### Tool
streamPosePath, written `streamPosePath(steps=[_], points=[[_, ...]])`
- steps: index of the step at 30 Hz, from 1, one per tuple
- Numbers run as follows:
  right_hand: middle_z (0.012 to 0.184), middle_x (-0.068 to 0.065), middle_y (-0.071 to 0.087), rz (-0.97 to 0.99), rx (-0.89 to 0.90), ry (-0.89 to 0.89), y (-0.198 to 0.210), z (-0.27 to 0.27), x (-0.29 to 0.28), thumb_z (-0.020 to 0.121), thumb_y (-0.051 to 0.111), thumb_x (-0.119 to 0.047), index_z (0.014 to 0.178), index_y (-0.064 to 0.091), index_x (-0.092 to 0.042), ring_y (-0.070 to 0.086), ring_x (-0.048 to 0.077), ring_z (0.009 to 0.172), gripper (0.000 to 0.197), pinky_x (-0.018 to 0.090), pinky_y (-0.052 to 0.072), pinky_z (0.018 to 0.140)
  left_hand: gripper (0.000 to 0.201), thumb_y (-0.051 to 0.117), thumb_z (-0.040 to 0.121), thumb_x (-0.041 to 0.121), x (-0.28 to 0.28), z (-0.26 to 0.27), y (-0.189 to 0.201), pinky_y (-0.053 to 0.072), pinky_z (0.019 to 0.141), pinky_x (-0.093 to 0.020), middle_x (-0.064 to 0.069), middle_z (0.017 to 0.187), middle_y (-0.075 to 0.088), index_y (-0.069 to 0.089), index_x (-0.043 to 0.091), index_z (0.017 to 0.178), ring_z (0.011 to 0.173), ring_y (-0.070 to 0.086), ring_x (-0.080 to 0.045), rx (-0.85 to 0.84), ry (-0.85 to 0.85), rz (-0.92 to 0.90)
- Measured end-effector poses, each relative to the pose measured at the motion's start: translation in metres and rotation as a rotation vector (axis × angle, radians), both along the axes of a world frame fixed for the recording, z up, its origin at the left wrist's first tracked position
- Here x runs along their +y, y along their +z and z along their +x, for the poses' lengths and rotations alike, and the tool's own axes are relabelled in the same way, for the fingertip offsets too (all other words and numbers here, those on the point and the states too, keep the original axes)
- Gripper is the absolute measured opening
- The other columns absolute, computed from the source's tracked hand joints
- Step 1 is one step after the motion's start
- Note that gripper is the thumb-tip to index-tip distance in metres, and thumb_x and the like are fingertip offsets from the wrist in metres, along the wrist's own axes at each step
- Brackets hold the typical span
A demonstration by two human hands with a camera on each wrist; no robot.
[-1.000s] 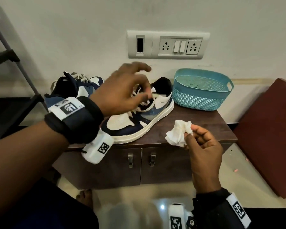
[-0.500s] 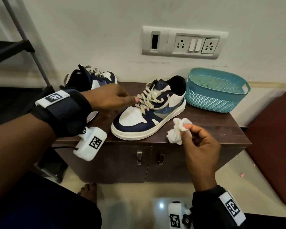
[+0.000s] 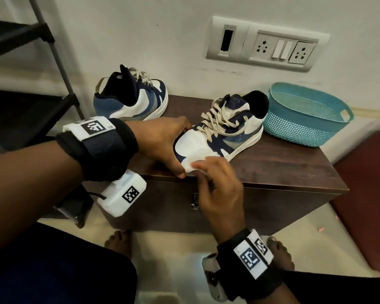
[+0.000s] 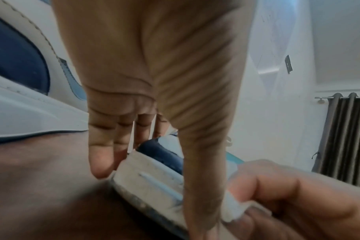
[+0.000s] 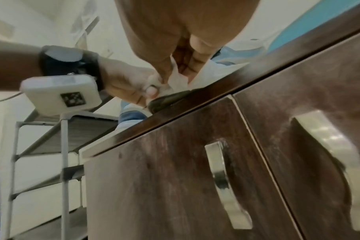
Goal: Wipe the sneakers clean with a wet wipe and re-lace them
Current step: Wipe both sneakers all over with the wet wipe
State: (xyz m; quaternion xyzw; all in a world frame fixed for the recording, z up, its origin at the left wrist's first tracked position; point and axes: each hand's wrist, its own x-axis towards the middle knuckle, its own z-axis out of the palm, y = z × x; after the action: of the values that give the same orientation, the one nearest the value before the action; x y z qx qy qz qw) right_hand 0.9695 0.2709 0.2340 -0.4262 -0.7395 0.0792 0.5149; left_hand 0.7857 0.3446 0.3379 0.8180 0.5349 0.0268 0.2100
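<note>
here, at the front edge of a dark wooden bench (image 3: 283,170), the right hand (image 3: 217,183) pinches a crumpled white wet wipe (image 3: 190,164) between thumb and curled fingers and holds it against the toe of a navy-and-white sneaker (image 3: 224,132); the right wrist view shows the wipe (image 5: 178,78) bunched in that grip just above the bench lip. the left hand (image 3: 162,143) cups the toe from the other side, thumb at the front corner of the sole and fingers spread along the far flank, bracing the shoe on the bench top; from the left wrist view its fingers (image 4: 101,146) lie fairly straight along the white rubber sidewall (image 4: 146,178). the sneaker points its toe at the person, its beige laces (image 3: 217,119) threaded but loose over the tongue. below the hands, the bench's two doors carry metal handles (image 5: 226,183). farther back on the left stands the second sneaker (image 3: 132,99), heel toward the camera, laces slack, near the wall. a teal plastic basket (image 3: 305,128) sits at the right rear, just beside the first sneaker's heel. a dark metal rack (image 3: 31,69) rises at the left, and a white switch and socket panel (image 3: 266,47) is fixed to the wall behind.
</note>
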Motion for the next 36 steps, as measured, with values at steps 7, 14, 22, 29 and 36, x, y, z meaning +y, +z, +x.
streamPosePath(steps=[7, 14, 22, 29, 36], points=[[0.101, 0.007, 0.065, 0.019, 0.053, -0.236, 0.011, 0.025, 0.027, 0.09, 0.063, 0.01, 0.099, 0.073, -0.005, 0.064, 0.019, 0.094, 0.02, 0.034, 0.053, 0.083, 0.105, 0.096, 0.058, 0.046, -0.003, -0.001, 0.003, 0.048, 0.101, -0.033, 0.005, 0.131, 0.056, 0.039, 0.02, 0.142, 0.116, 0.056, -0.015, 0.004, 0.001, -0.01], [0.103, 0.009, 0.067, 0.055, -0.119, -0.066, 0.002, 0.014, 0.013, 0.084, 0.062, 0.015, 0.099, 0.076, -0.005, 0.064, 0.023, 0.097, 0.029, 0.029, 0.052, 0.087, 0.104, 0.097, 0.055, 0.045, -0.003, 0.0, 0.004, 0.05, 0.1, -0.035, 0.007, 0.128, 0.059, 0.041, 0.021, 0.14, 0.114, 0.058, -0.015, -0.012, 0.006, -0.024], [0.105, -0.002, 0.067, -0.075, 0.244, -0.258, 0.006, 0.039, 0.017, 0.09, 0.068, 0.002, 0.1, 0.075, -0.012, 0.066, 0.006, 0.098, 0.018, 0.018, 0.051, 0.084, 0.092, 0.085, 0.068, 0.056, -0.001, -0.001, 0.006, 0.048, 0.101, -0.028, 0.009, 0.134, 0.057, 0.044, 0.021, 0.142, 0.117, 0.057, -0.012, -0.066, 0.018, -0.055], [0.106, 0.006, 0.069, -0.017, -0.004, -0.03, -0.007, 0.01, -0.005, 0.086, 0.068, 0.012, 0.104, 0.075, -0.005, 0.065, 0.017, 0.103, 0.025, 0.028, 0.053, 0.093, 0.079, 0.083, 0.074, 0.049, 0.006, -0.002, 0.009, 0.046, 0.093, -0.021, 0.009, 0.131, 0.061, 0.051, 0.019, 0.14, 0.114, 0.058, -0.009, -0.082, -0.002, -0.07], [0.097, 0.003, 0.066, -0.036, -0.011, -0.119, -0.003, 0.042, 0.018, 0.084, 0.062, 0.018, 0.093, 0.072, -0.006, 0.065, 0.019, 0.091, 0.028, 0.037, 0.055, 0.079, 0.08, 0.084, 0.075, 0.046, 0.01, 0.001, 0.009, 0.042, 0.089, -0.022, 0.005, 0.132, 0.059, 0.049, 0.017, 0.14, 0.115, 0.056, -0.013, -0.027, 0.004, -0.051]])
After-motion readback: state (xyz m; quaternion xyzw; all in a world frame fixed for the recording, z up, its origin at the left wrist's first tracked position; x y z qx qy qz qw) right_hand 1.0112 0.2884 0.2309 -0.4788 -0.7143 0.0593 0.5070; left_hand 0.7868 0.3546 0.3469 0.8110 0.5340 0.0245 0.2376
